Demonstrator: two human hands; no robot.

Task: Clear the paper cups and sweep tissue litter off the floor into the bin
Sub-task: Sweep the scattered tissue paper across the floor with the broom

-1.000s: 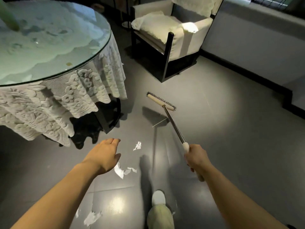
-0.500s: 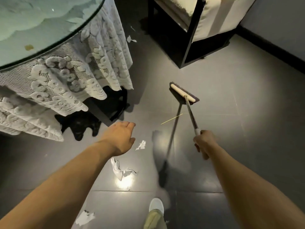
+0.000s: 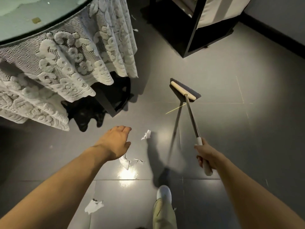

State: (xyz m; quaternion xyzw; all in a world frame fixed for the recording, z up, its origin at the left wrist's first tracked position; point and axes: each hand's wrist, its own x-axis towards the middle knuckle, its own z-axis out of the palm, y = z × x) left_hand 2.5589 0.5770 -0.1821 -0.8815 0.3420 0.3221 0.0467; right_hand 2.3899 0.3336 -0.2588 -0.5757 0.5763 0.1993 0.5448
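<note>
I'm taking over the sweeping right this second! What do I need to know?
Right hand: grips the broom handle; the head looks down on the floor, in front of the chair.
Left hand: open, holding nothing, out over the floor.
Unswept tissue scraps: one beside the left hand, one just below it, one nearer the shoe.
Done: no cups on the visible part of the table.
Left: sweep the scraps together and into the bin, which is not in view.

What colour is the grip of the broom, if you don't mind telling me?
White: the grip in the right hand tops a metal shaft. The head view shows it.
</note>
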